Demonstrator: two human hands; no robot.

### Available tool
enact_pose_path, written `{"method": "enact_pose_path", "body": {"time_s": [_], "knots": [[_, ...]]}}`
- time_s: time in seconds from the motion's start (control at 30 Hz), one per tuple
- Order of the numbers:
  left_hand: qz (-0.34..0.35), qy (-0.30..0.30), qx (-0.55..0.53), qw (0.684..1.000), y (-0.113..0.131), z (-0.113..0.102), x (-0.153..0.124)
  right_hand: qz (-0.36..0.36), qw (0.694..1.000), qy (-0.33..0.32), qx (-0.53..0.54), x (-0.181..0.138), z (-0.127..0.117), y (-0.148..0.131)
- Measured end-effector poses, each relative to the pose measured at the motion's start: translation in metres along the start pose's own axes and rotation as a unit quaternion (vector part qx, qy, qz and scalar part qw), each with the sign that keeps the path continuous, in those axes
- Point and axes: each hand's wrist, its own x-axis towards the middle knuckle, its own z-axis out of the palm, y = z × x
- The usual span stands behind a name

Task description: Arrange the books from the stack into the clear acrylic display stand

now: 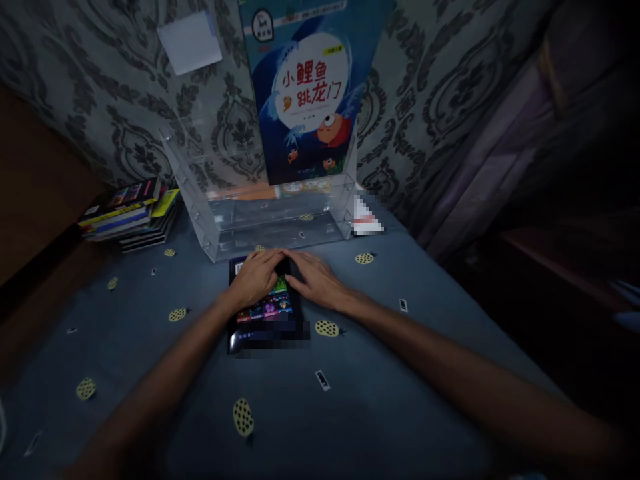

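Note:
A dark book [265,333] with small, brightly coloured pictures on its cover lies flat on the cloth in front of me. My left hand [257,277] rests over its upper left part, palm down, fingers stretched toward the far edge. From the other side my right hand [315,280] reaches over the upper right corner, fingers extended and thumb apart. The fingertips of both hands meet near the book's far edge. Just beyond them stands a clear acrylic rack [215,240], with a blue picture book [310,150] upright in it.
At the back left is a stack of books [127,210]. A white item [367,217], partly blurred out, lies right of the rack. Pineapple-patterned cloth [280,413] covers the surface. A white card [190,43] is on the patterned wall; a curtain [480,160] hangs at right.

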Motion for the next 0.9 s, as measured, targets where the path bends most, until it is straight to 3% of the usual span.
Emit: {"method": "enact_pose_path", "body": {"time_s": [0.13,0.4,0.63,0.9], "knots": [[-0.004,-0.004,-0.002,1.0,-0.003,0.002,-0.001,0.006,1.0,-0.011,-0.017,-0.007,-0.001,-0.003],[0.001,0.012,-0.007,1.0,0.0,0.003,-0.003,-0.051,0.996,-0.055,-0.041,-0.055,-0.011,-0.018],[-0.011,-0.017,-0.004,1.0,0.006,-0.003,-0.003,-0.044,0.995,-0.068,-0.056,-0.057,-0.014,-0.024],[0.018,-0.072,-0.043,0.996,0.024,-0.01,-0.027,-0.056,0.993,-0.087,-0.061,-0.069,-0.021,-0.033]]}}
